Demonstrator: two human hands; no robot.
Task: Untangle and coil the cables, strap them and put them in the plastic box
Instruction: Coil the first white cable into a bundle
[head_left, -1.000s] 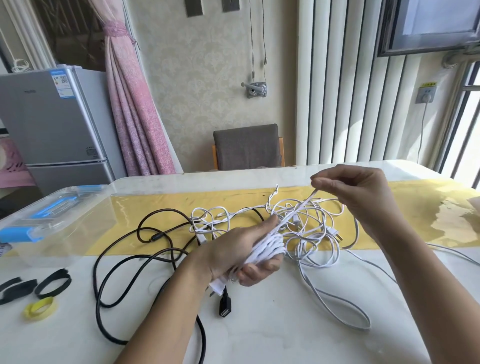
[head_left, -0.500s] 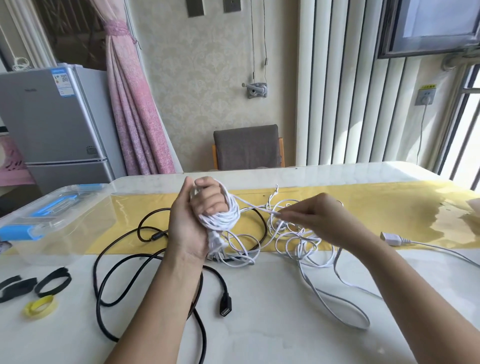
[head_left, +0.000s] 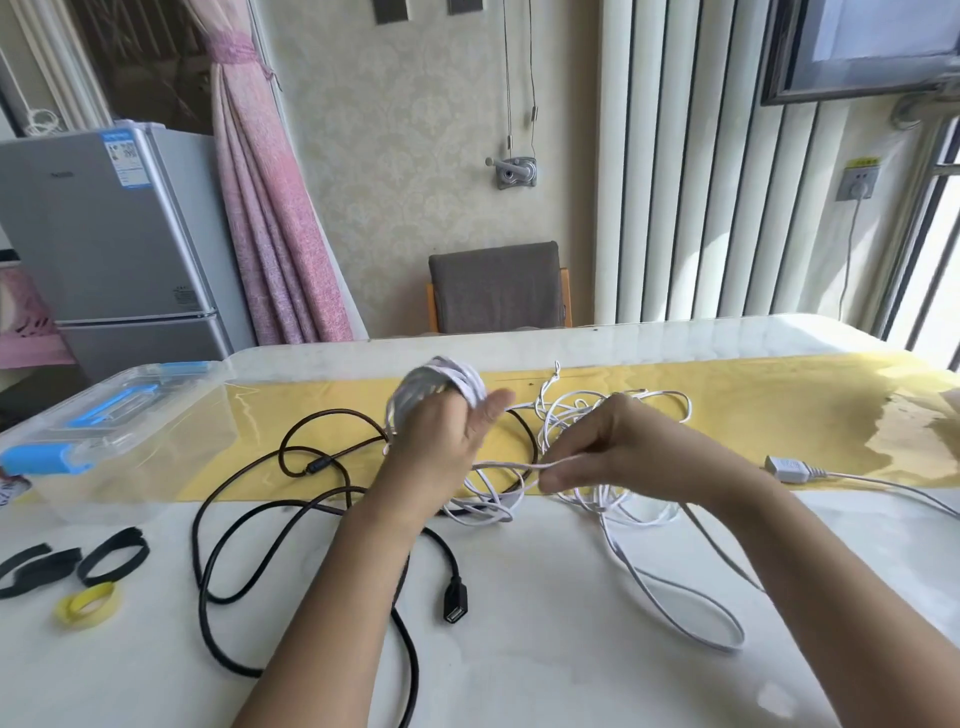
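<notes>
1. Nearest me the black cable (head_left: 223, 519) sprawls in loose loops on the white table (head_left: 519, 675), its socket end (head_left: 455, 608) lying free. It looks thicker and springier than the white one, so I'd judge it wants wider turns, started from that end.
2. At near left lie the black straps (head_left: 111, 553) and a yellow band (head_left: 88, 605), none of them round a cable yet.
3. At near right, a long slack loop of the white cable (head_left: 675, 608) trails on the table.
4. My right hand (head_left: 623, 452) pinches one white strand between thumb and fingertips (head_left: 545, 475), the other fingers curled in.
5. My left hand (head_left: 441, 441) carries the coil (head_left: 441, 382), wound round its fingers. The turns hide them and only the thumb shows, pointing right.
6. The white cable is thin, light and limp. It should feed easily but snag on itself, so I'd take it just beside the knot, never yank.
7. Just beyond my hands sits the unsorted white tangle (head_left: 597, 415) on the yellow runner (head_left: 727, 405), with a white plug (head_left: 787, 467) off to the right.
8. At far left stands the clear plastic box (head_left: 156, 441), its lid on with a blue latch (head_left: 41, 460). I see no cable through its wall.
</notes>
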